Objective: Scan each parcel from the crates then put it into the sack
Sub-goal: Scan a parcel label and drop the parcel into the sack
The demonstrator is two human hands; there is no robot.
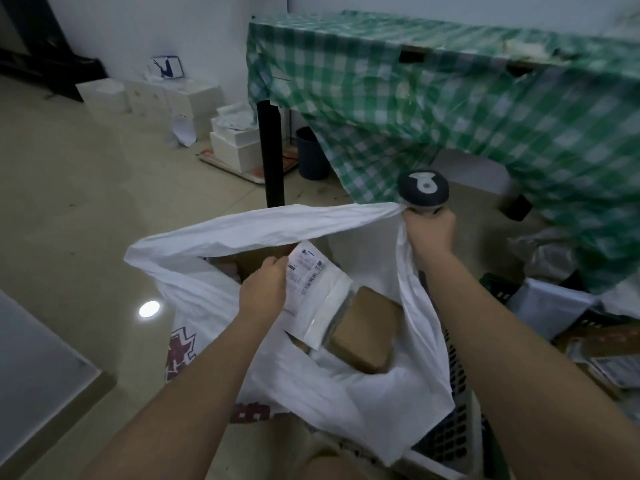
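A glossy beige tiled floor [86,209] fills the left and near part of the scene, with a round bright light reflection [149,309] on it at near left. A plain white wall [166,26] runs along the far side. At far right stands a table draped in a green-and-white checked plastic cloth [433,105], on a black round leg [272,154]. Stacked white cardboard boxes [194,98] sit on the floor by the wall, left of the leg. A dark blue bucket [311,154] stands under the table.

Two bare forearms extend from the lower frame edge, each ending in a bare hand: left hand [265,284], right hand [429,233]. No sleeve, glove, watch or ring covers either.
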